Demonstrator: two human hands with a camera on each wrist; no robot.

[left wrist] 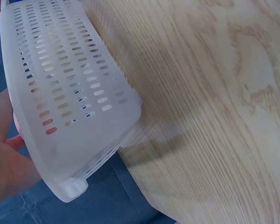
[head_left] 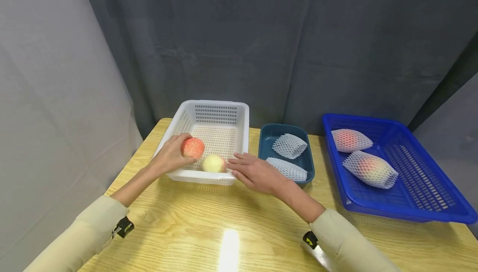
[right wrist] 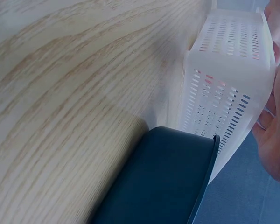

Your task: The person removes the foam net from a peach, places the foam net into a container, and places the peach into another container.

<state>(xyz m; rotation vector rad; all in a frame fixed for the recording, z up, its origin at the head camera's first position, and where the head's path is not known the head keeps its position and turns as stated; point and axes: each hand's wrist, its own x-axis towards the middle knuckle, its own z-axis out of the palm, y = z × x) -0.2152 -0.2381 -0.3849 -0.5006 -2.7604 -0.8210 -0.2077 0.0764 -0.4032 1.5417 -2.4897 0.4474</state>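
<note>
The left hand (head_left: 171,154) is grasping a round red peach (head_left: 193,148); the thumb is on the near side of the fruit and the fingers are on its left and far side, so the peach sits at the right of the palm. This fruit is within the near left part of a white rectangular plastic basket (head_left: 209,175) with slotted walls; whether it touches the floor of the basket, I cannot tell. Just to its right and a little nearer lies a pale yellow round peach with a reddish side (head_left: 213,163).

The right hand (head_left: 257,174) grasps nothing: its fingers are extended over the right wall of the white basket, with the tips just beside the yellow peach. If they touch it, I cannot tell.

To the right of this basket stands a dark teal plastic box (head_left: 267,149), which contains two white foam nets (head_left: 289,146). Farther right, a blue rectangular plastic basket (head_left: 386,143) holds two peaches in white foam nets (head_left: 370,169). All three containers stand on a light wooden table (head_left: 186,222), before a dark grey curtain (head_left: 224,35).
</note>
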